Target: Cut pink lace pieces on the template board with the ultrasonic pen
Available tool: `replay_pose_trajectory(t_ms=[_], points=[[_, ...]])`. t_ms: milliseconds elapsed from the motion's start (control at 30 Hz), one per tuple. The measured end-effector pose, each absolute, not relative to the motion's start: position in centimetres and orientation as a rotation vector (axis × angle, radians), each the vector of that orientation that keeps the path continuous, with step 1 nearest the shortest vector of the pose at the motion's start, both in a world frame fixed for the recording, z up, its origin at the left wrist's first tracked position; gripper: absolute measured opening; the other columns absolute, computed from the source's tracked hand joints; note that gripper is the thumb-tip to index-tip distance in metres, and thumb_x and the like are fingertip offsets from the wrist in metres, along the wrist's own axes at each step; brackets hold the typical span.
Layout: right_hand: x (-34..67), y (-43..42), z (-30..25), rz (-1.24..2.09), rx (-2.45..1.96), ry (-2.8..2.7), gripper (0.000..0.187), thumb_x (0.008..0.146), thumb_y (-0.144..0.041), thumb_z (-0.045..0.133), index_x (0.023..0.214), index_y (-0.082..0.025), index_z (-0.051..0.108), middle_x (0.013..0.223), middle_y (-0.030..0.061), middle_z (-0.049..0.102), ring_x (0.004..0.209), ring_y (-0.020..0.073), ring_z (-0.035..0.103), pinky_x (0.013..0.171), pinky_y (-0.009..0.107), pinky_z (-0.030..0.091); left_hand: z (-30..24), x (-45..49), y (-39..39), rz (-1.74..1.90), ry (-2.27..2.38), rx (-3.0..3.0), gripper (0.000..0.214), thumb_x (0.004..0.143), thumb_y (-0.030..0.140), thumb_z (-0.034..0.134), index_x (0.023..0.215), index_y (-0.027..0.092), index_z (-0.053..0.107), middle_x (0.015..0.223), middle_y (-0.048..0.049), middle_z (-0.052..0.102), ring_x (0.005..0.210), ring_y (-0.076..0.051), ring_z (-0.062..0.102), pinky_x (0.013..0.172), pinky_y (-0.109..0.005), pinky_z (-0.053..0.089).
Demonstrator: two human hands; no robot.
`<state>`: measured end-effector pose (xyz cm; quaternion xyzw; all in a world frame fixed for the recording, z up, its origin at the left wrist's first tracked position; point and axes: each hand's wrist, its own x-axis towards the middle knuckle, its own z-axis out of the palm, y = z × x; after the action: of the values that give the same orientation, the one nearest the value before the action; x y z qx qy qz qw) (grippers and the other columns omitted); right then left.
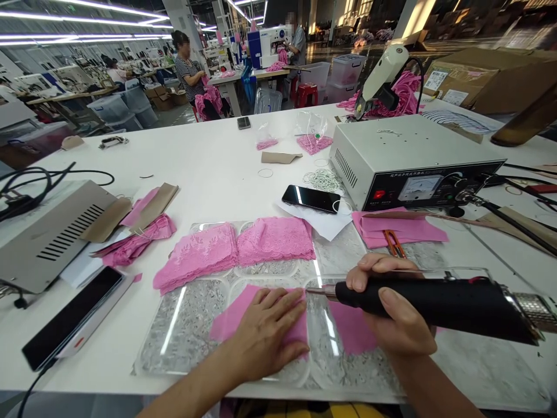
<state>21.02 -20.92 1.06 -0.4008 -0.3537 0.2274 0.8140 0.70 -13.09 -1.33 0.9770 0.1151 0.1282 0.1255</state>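
My left hand (272, 328) lies flat, fingers stretched, on a pink fabric piece (230, 316) and holds it down against the clear-covered, marbled work mat (187, 331). In my right hand (402, 325) is a black handheld ultrasonic welder (452, 305), held level. Its thin metal tip points left, at the fabric's right edge near my left fingertips; whether they touch I cannot tell. Below the welder lies another pink fabric piece (353, 328), partly hidden by my right hand. Beyond my left hand sit two stacks of pink lace pieces, a left stack (198, 255) and a right stack (276, 244).
A grey control box (418, 157) stands at right, cabled to the welder. Ahead lie a black phone (311, 198), elastic rings (322, 180) and orange snips (394, 242) by folded pink fabric. At left are another grey box (56, 226), a phone (73, 316) and bundled pink pieces (139, 238).
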Motion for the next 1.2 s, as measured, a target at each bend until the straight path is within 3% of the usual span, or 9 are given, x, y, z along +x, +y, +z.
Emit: replay_pose_trajectory(t_ms=[1200], points=[[21.06,-20.61,0.97,0.497,-0.847,-0.822,0.010,0.082,-0.025,0.060,0.091,-0.021,0.060,0.089,0.0029,0.056,0.062,0.0125,0.058,0.058,0.033,0.053,-1.09,0.73,-12.91,0.354,0.312,2.863,0.046,0.096,0.048,0.056,0.132,0.018,0.057,0.132,-0.0130,0.063,0.113,-0.030,0.057,0.092,-0.047,0.046]])
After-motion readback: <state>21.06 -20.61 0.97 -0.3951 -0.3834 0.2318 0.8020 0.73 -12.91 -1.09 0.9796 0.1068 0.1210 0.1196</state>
